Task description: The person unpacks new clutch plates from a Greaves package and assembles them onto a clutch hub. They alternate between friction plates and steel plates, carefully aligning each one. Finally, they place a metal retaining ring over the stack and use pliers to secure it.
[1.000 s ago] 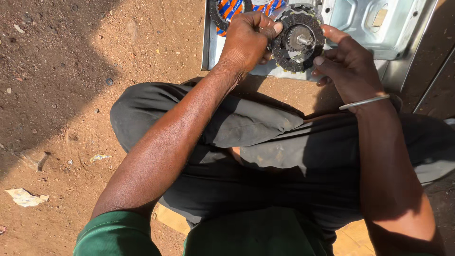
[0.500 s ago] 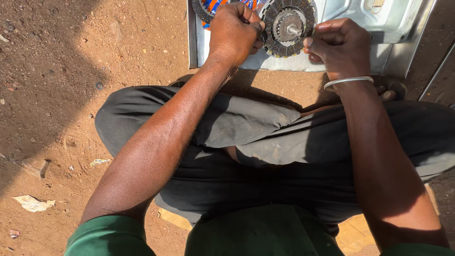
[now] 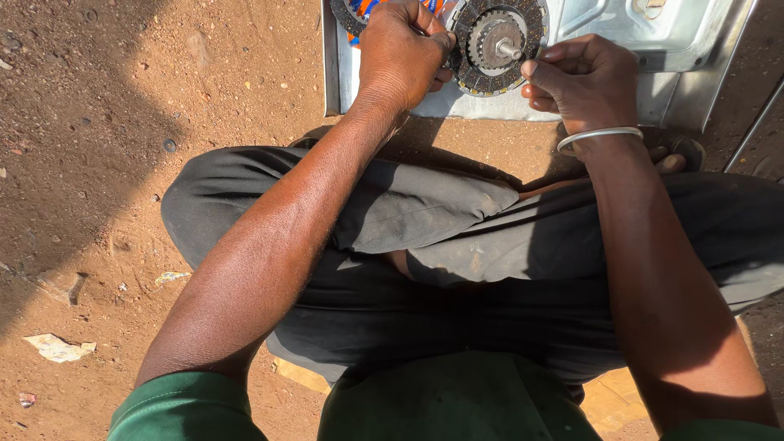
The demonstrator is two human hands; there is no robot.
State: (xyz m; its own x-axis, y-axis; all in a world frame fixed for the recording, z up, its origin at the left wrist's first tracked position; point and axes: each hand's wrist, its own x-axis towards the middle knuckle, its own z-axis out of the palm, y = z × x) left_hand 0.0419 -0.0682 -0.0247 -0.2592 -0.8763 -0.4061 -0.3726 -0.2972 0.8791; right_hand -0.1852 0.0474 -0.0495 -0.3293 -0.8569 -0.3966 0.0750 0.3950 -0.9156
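At the far left a scrap of paper (image 3: 57,348) lies on the red dirt ground (image 3: 122,122), well apart from you. At the top edge a dark ring with orange and blue stripes (image 3: 353,11) is cut off by the frame and half hidden behind your left hand (image 3: 402,51), so what it is stays unclear. Your left arm reaches forward over your crossed legs in dark trousers (image 3: 457,245); the left hand is clenched, knuckles up, gripping the left rim of the clutch disc (image 3: 500,42), though the fingertips are hidden beneath. The disc, round with a dark friction ring, a toothed metal hub and a short shaft at its centre, sits on the grey sheet-metal panel (image 3: 653,57), its upper edge cut off. Your right hand (image 3: 581,82), a metal bangle (image 3: 598,137) on the wrist, curls its fingers and pinches the disc's right rim. The panel's far side runs out of view. Toes (image 3: 671,157) peek beyond your right wrist.
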